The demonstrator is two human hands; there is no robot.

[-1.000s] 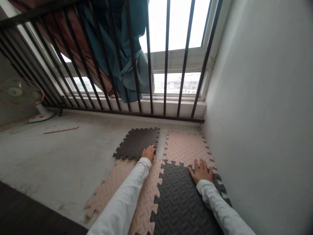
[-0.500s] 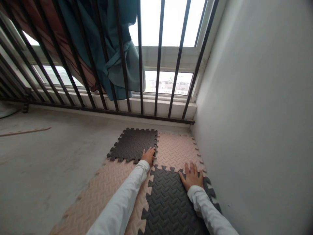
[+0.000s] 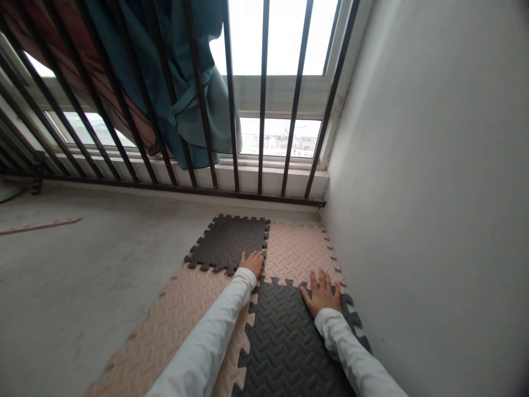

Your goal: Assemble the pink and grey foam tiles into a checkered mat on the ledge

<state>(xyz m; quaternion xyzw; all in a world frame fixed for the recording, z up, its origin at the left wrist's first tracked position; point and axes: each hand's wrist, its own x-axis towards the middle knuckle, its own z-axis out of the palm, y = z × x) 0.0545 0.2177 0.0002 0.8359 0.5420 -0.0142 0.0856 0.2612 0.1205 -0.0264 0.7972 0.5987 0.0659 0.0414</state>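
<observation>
Interlocking foam mat tiles lie on the concrete floor in the corner by the wall. My left hand [image 3: 252, 263] rests flat, fingers out, on the near right corner of the far dark tile [image 3: 229, 242], beside the far pink tile [image 3: 295, 252]. My right hand [image 3: 321, 292] lies flat with fingers spread on the far edge of the near dark tile [image 3: 289, 342], where it meets the far pink tile. A near pink tile [image 3: 173, 331] lies under my left sleeve. Neither hand holds anything.
A grey wall [image 3: 433, 193] stands close on the right. Dark metal bars [image 3: 260, 99] front a window, with teal cloth [image 3: 185, 94] hanging behind them. Bare concrete floor [image 3: 82, 275] spreads to the left, with a thin strip [image 3: 39, 225] lying on it.
The far dark tile has slid right under my left hand, closing the gap beside the far pink tile. The view has swung right; the fan has left the frame.
</observation>
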